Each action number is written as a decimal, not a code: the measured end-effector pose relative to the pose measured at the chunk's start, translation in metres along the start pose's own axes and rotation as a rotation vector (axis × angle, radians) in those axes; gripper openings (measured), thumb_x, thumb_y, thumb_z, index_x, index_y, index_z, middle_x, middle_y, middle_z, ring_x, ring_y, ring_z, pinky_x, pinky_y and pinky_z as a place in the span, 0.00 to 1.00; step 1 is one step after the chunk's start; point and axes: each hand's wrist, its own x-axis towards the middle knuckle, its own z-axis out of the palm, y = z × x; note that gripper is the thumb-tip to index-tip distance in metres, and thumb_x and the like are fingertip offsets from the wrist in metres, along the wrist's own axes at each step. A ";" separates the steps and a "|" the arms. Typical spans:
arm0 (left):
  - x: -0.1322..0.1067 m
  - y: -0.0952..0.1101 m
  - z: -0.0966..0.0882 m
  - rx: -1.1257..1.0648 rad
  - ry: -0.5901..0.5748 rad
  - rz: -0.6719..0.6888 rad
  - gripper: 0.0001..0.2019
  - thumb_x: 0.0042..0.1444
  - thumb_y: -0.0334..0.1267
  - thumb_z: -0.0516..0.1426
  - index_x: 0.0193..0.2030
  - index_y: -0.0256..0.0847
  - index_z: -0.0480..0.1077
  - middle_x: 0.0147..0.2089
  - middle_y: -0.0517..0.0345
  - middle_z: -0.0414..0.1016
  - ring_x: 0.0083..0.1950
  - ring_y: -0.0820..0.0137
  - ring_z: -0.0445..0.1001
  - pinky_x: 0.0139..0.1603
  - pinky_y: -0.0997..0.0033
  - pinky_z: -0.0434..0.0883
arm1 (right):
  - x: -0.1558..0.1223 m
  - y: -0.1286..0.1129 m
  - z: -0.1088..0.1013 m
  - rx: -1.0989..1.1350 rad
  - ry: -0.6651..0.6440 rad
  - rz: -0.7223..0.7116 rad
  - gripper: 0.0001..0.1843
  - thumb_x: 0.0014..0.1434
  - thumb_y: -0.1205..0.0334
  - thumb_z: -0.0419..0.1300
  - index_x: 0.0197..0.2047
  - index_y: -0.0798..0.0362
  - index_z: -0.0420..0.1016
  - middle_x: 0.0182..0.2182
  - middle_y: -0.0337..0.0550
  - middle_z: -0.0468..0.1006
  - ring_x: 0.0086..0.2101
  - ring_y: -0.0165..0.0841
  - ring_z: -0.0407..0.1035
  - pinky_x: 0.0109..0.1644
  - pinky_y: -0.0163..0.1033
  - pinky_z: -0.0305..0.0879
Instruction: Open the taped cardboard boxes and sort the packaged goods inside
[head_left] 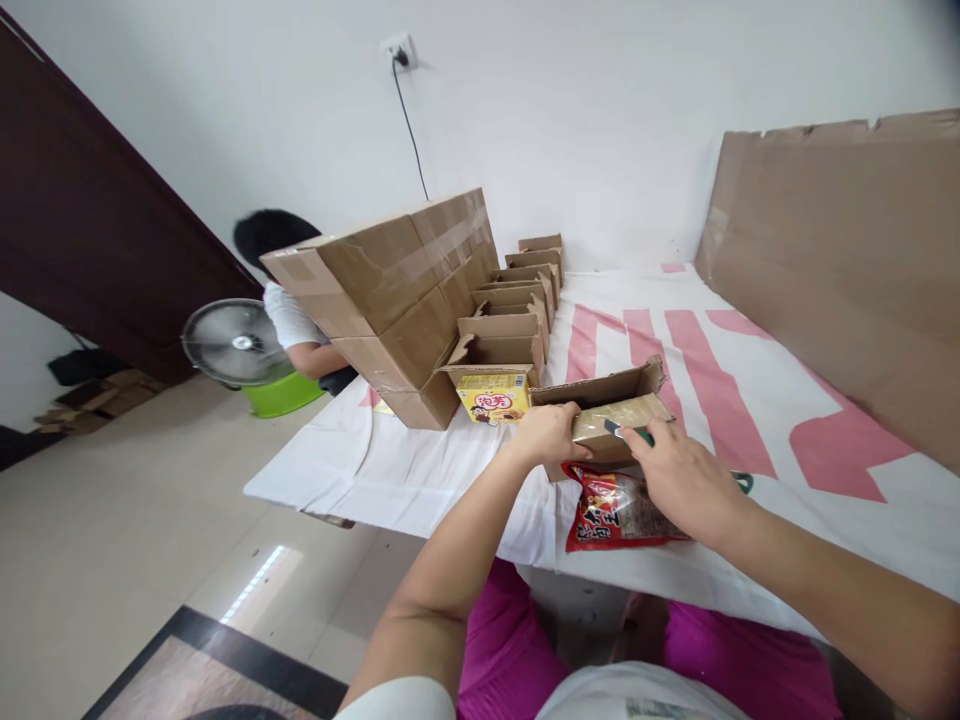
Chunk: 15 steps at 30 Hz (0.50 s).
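Observation:
A small cardboard box [626,412] stands before me, one flap raised and shiny tape on the flap or panel nearest me. My left hand [553,434] grips its left end with curled fingers. In my right hand [690,480] is a utility knife [637,434] with a green handle; its blade lies at the taped cardboard. A red food packet [622,510] with a clear window lies below the box, partly behind my right hand. Left of the box sits a yellow printed carton [493,399].
Several open cardboard boxes [499,350] run in a row toward the wall. Beside them rises a stack of taped cartons [405,300]. A large cardboard sheet [840,260] stands at the right. Past the table [322,490] are a person [289,310] and a fan [232,341].

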 end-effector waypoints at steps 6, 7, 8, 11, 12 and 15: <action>-0.001 0.000 -0.001 -0.020 -0.010 -0.026 0.33 0.43 0.57 0.65 0.53 0.42 0.68 0.48 0.46 0.79 0.49 0.52 0.77 0.47 0.63 0.71 | 0.002 0.001 0.009 0.155 0.041 0.031 0.24 0.63 0.69 0.46 0.59 0.53 0.71 0.41 0.54 0.73 0.35 0.39 0.72 0.34 0.40 0.66; -0.001 0.000 0.000 -0.021 -0.005 -0.024 0.34 0.43 0.57 0.65 0.54 0.42 0.68 0.48 0.46 0.79 0.49 0.52 0.77 0.47 0.63 0.71 | 0.002 0.003 0.012 0.208 0.040 0.045 0.23 0.65 0.67 0.46 0.59 0.53 0.70 0.42 0.53 0.74 0.35 0.38 0.72 0.34 0.40 0.66; -0.001 0.000 0.000 -0.021 -0.001 -0.022 0.34 0.43 0.57 0.65 0.54 0.42 0.68 0.48 0.46 0.79 0.49 0.52 0.77 0.47 0.63 0.71 | 0.002 0.005 0.016 0.268 0.037 0.063 0.22 0.66 0.64 0.45 0.60 0.52 0.70 0.43 0.53 0.74 0.35 0.38 0.73 0.34 0.40 0.67; -0.001 0.000 0.000 -0.022 0.002 -0.013 0.34 0.43 0.58 0.65 0.54 0.41 0.68 0.48 0.45 0.79 0.49 0.51 0.78 0.46 0.62 0.72 | 0.004 0.013 0.025 0.462 0.046 0.119 0.22 0.66 0.62 0.46 0.60 0.50 0.70 0.44 0.50 0.75 0.37 0.37 0.74 0.37 0.41 0.69; -0.001 0.000 0.000 -0.022 0.003 -0.013 0.34 0.43 0.58 0.65 0.54 0.41 0.68 0.48 0.45 0.79 0.49 0.51 0.78 0.46 0.62 0.72 | 0.005 0.017 0.027 0.524 0.053 0.127 0.22 0.66 0.62 0.46 0.59 0.49 0.71 0.45 0.50 0.76 0.39 0.37 0.74 0.40 0.41 0.70; -0.003 0.002 -0.001 -0.024 -0.001 -0.024 0.34 0.43 0.57 0.66 0.54 0.42 0.68 0.49 0.46 0.79 0.50 0.52 0.77 0.47 0.63 0.71 | 0.009 0.025 0.031 0.664 0.038 0.115 0.21 0.65 0.63 0.47 0.56 0.48 0.74 0.46 0.48 0.78 0.45 0.38 0.74 0.47 0.43 0.71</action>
